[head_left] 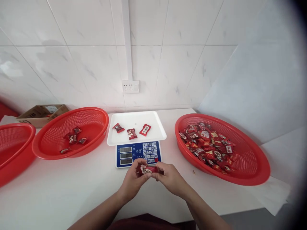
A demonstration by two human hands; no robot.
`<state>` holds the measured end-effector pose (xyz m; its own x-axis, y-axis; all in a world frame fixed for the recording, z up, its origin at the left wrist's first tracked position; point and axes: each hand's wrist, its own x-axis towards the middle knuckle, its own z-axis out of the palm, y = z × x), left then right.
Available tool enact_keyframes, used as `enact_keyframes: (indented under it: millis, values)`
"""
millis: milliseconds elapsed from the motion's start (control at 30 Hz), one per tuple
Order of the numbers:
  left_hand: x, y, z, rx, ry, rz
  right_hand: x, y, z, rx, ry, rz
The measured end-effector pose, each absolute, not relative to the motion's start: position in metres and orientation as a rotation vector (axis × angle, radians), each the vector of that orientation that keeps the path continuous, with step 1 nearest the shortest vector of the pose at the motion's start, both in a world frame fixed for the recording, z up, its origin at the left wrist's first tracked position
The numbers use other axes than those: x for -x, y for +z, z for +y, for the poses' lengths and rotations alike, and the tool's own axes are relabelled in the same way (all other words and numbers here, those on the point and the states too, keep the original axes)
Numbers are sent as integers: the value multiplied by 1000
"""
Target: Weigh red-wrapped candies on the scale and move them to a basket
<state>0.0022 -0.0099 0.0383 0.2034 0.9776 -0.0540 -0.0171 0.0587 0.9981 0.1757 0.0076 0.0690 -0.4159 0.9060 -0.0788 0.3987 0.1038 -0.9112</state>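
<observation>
My left hand [134, 179] and my right hand [169, 177] are closed on a small red wrapped snack packet [146, 170] with white and dark print. Both hold it just in front of the blue-faced weighing scale [137, 150], thumbs on its near side. Whether a second packet lies behind it, I cannot tell. On the scale's white tray [141, 115] lie three red packets, apart from each other: a left one [118, 127], a middle one [131, 134] and a right one [145, 129].
To the right, a red basket [257, 159] holds a large heap of packets [208, 143]. Several packets [72, 138] lie in the left red basket [93, 127]. Another red basket [16, 127] is at the far left, with a cardboard box [40, 121] behind. A wall socket [130, 86] is above.
</observation>
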Motion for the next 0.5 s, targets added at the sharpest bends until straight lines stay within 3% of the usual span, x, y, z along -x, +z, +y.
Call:
enact_keyframes:
  millis: [233, 367, 500]
  values:
    - [1, 34, -11, -1244, 991, 1052, -179, 95, 53, 1295, 995, -1641]
    - [0, 16, -16, -1527, 790, 1131, -191, 109, 77, 1272, 837, -1693]
    - [-1, 5, -16, -1782, 592, 1104, -238, 112, 97, 1435, 471, -1890]
